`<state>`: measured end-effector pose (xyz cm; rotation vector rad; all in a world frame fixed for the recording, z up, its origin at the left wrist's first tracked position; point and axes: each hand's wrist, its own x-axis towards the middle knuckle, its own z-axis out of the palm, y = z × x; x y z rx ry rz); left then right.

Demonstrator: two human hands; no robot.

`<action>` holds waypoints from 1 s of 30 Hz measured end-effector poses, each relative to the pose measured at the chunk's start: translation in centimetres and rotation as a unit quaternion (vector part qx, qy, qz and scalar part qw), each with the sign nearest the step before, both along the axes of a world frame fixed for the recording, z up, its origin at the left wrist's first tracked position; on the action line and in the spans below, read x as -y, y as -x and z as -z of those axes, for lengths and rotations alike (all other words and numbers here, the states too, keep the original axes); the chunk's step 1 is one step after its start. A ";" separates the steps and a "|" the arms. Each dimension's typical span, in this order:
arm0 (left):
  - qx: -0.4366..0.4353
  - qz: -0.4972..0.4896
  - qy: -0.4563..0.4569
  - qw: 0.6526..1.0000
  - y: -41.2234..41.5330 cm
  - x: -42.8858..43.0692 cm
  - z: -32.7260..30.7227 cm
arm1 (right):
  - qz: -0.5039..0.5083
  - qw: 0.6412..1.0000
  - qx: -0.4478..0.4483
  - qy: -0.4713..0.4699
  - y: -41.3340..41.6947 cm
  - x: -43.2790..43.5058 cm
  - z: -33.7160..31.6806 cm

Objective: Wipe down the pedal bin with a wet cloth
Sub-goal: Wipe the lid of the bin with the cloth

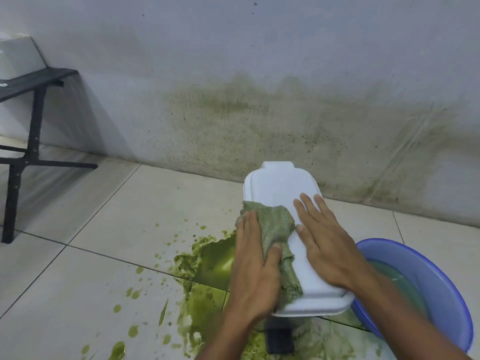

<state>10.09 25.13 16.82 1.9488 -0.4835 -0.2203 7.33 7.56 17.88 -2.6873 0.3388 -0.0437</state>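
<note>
White bin lid [280, 188], plain and unpatterned, at centre right of the frame. Grey-green cloth [272, 224] with a nubbly towel texture, draped over its left edge. Black pedal [280, 339] at lower centre. Bright olive-green puddle [215, 261] with scattered green splashes across pale beige tiles [104, 229] lined by dark grout. Blue basin [439, 289] at lower right, holding cloudy pale-green water. Whitish-grey wall [233, 48] mottled with green-brown stains lower down. Black stand [33, 120] at upper left.
</note>
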 end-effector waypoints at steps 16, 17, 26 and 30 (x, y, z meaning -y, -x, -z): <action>-0.013 0.035 -0.051 0.998 -1.6 0.3 -0.5 | 0.024 1.000 -0.009 0.000 -0.6 -0.8 -0.9; -0.004 0.036 -0.052 0.998 -1.4 0.1 -0.2 | 0.022 1.000 -0.012 0.003 -0.6 -0.8 -1.0; -0.039 0.099 -0.073 0.992 -17.1 7.4 -0.3 | 0.015 0.999 -0.032 0.002 -0.4 -0.8 -1.5; -0.037 0.063 -0.056 0.996 -14.8 6.1 0.9 | 0.033 0.999 -0.022 0.000 -0.6 -1.1 -1.6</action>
